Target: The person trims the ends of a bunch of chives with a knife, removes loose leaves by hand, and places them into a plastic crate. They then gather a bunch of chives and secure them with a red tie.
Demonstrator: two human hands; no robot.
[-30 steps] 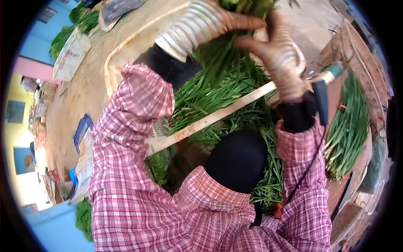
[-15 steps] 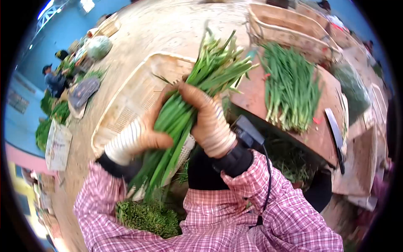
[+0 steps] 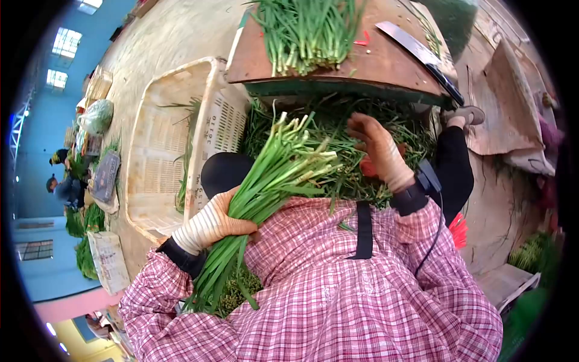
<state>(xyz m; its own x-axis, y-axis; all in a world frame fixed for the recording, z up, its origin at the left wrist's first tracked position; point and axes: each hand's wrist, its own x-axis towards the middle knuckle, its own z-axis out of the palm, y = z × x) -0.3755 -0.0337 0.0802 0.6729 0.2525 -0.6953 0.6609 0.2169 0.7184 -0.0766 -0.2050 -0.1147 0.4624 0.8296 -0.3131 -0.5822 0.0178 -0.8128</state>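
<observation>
My left hand (image 3: 223,223), in a brown and white glove, is closed around a bunch of garlic chives (image 3: 271,166). The pale stem ends point up and to the right, and the leaves trail down past my forearm. Apart from the bunch, my right hand (image 3: 380,151) is raised with its fingers extended and nothing visible in it. Behind it is a red thing (image 3: 368,167), mostly hidden. Under that hand lies a heap of loose green leaves (image 3: 319,130). Another pile of chives (image 3: 307,33) rests on the wooden table (image 3: 374,72).
A large knife (image 3: 416,51) lies on the table, its handle past the front edge. To my left stands a white plastic crate (image 3: 160,163) with a few leaves. Red strips (image 3: 458,231) hang by my right side. People (image 3: 66,187) sit far left among greens.
My right hand has let go of the bunch and moved right. The left hand still grips it, now lower in view. The camera view has turned, shifting the table up and left.
</observation>
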